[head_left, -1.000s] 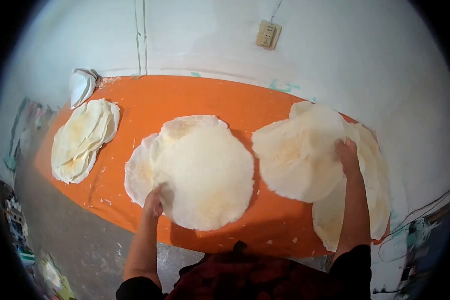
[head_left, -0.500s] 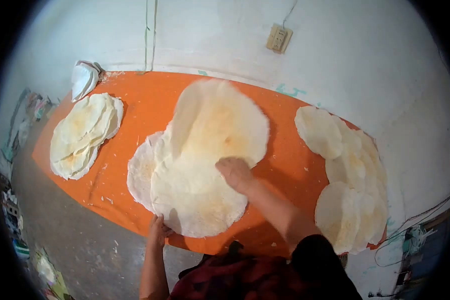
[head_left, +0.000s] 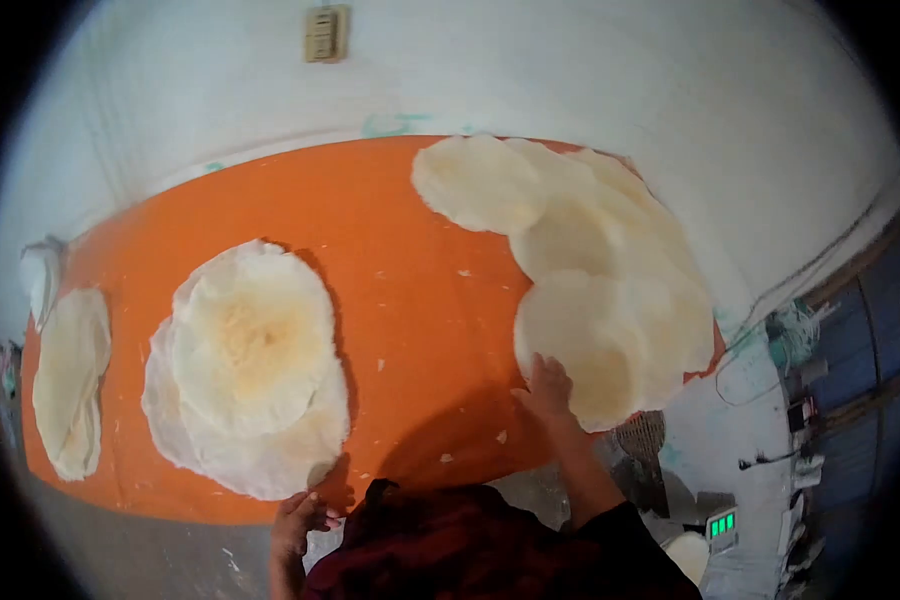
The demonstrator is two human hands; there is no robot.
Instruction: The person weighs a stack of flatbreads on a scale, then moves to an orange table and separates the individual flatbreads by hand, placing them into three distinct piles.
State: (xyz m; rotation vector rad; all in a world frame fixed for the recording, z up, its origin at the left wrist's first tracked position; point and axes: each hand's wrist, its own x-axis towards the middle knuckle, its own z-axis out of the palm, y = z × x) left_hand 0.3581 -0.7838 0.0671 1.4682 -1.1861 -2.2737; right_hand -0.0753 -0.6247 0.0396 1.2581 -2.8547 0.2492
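Observation:
Thin round flatbreads lie in a stack (head_left: 255,350) on the orange tabletop (head_left: 420,350), left of the middle. Just below that stack's lower edge is my left hand (head_left: 305,515), its fingers curled; whether it touches the bottom sheet is unclear. My right hand (head_left: 547,388) rests against the lower left edge of the overlapping flatbreads (head_left: 620,290) on the right, fingers apart, with nothing gripped. At the far left sits a folded-looking pile of flatbreads (head_left: 72,385).
A white cloth or bag (head_left: 42,280) is at the table's far left corner. The white wall (head_left: 570,70) runs behind, with a socket (head_left: 325,33). A device with a green display (head_left: 722,525) and cables stand at the lower right.
The view has turned right. The top flatbread of the middle stack now lies flat on it. My right hand has left that stack and reached the right-hand flatbreads.

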